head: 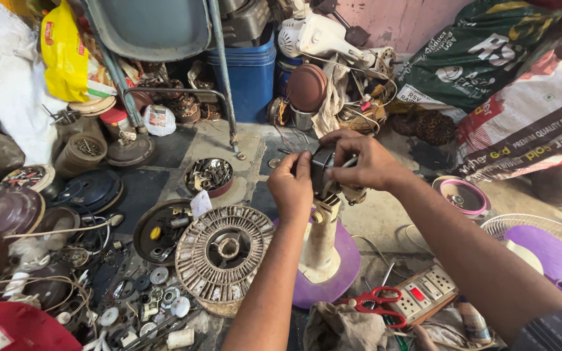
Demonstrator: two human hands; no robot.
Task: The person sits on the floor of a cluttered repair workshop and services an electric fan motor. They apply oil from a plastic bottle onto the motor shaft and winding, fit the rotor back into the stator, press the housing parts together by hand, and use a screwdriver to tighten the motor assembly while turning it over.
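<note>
I had both hands on the dark fan motor (323,170) at the top of the cream stand (320,244), which rose from a purple round base (345,270) on the floor near the middle. My left hand (292,185) gripped the motor's near left side, fingers curled tight on it. My right hand (362,162) clamped over its top and far side, with a thin white wire (338,168) running under the fingers.

Just left of the base lay a worn round fan guard (224,250), and beyond it a small bowl of metal bits (209,175). Red-handled scissors (377,302) lay beside a white switch board (424,294) toward the near edge of the floor.

At the far right, a dark green printed sack (482,52) leaned against the pink wall, and a red-and-white printed sack (535,117) slumped below it. A yellow plastic packet with a small red label (64,55) hung at the far left, beside a white bag (8,78). A blue bin (250,75) stood at the back.
</note>
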